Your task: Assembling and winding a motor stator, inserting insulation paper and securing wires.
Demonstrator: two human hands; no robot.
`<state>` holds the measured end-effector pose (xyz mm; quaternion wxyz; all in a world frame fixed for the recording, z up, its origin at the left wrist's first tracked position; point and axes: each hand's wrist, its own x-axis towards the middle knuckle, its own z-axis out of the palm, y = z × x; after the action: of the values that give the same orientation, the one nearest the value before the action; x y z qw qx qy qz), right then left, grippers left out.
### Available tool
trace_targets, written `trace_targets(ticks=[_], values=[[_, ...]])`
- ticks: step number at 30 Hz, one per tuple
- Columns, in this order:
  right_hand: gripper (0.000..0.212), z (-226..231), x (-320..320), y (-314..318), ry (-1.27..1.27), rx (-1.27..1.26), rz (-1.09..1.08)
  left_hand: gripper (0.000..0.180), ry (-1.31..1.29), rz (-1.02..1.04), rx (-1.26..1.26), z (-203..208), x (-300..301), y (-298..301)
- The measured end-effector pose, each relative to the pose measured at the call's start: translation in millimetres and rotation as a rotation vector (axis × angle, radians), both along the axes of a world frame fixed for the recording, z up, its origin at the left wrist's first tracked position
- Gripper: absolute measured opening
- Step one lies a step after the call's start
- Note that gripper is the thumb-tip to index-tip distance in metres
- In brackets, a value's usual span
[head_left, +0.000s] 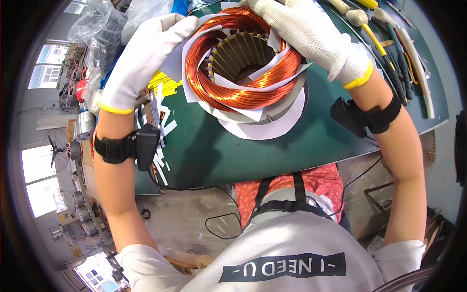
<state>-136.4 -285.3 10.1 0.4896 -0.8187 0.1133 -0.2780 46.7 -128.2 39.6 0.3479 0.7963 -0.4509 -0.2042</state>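
A motor stator (290, 103) stands upright on the green table, its thick ring of copper winding (224, 92) facing up. White insulating paper (233, 86) pokes out between the wire bundles, and yellow-edged slots line the bore. My left hand (148, 56), in a white knit glove with a yellow cuff, grips the far left of the winding; its fingertips are partly hidden behind the coil. Over the far right side of the winding, my gloved right hand (304, 36) is closed, fingers curled at the top edge. A round white sheet (272, 127) lies beneath the stator.
Yellow strips (165, 83) and cut white paper strips (159, 141) lie left of the stator. Mallets (360, 19) and long-handled tools (399, 63) are along the right side. Clear plastic bags (99, 24) sit at the far left. The table's near edge (233, 181) runs before my body.
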Motion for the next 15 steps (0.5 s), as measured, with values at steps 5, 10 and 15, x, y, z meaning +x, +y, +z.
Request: trace_targets(ticks=[5, 10, 15], values=[[0.023, 11.6, -3.2, -4.9, 0.119, 0.393, 0.212, 0.033, -0.158, -0.065, -0.017, -3.7, 0.4, -0.5], [0.024, 0.2, 10.3, -2.7, 0.024, 0.132, 0.08, 0.035, -0.27, -0.032, 0.053, -0.7, -0.8, 12.5], [0.03, -13.5, 16.9, -14.4, -0.041, -0.213, 0.231, 0.03, -0.511, 0.006, 0.078, 4.0, -15.0, 6.2]])
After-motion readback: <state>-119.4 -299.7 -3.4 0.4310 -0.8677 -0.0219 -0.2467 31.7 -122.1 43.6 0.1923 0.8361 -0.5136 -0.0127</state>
